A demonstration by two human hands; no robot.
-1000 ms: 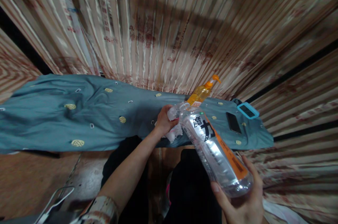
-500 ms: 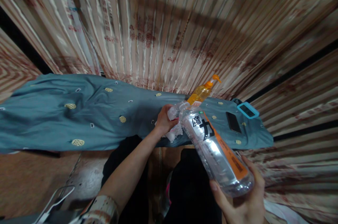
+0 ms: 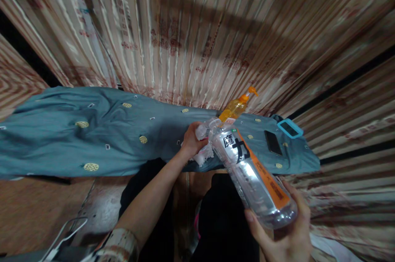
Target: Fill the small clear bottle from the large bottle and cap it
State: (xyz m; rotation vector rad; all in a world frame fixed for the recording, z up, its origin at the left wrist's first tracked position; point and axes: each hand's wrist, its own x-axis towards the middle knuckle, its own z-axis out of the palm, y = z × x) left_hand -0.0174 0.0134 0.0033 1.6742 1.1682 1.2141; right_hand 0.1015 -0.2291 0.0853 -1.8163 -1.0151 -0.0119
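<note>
Up front, the person's right hand [image 3: 285,233] cups the base of a large clear plastic drink bottle [image 3: 249,171] with an orange-and-silver label, its fingers wrapped closed around the bottom while the bottle tilts away, neck pointing toward the teal cloth. The left hand [image 3: 191,140] meets the bottle's neck, fingers closed on a crumpled white tissue [image 3: 205,155] pressed against the mouth end; whether a cap sits there cannot be told. Both hands hold the bottle above the near edge of a table covered by a teal cloth [image 3: 101,130] with small yellow dots, close to its right end. Just behind the bottle's neck an orange pump bottle [image 3: 236,107] stands upright on the cloth near the far edge. Toward the right end of the cloth a black phone [image 3: 273,143] lies flat, and beside it, at the far right corner, rests a device in a light blue case [image 3: 289,128]. A striped curtain [image 3: 197,35] hangs behind the table. A white cable [image 3: 63,237] trails across the floor at lower left.
</note>
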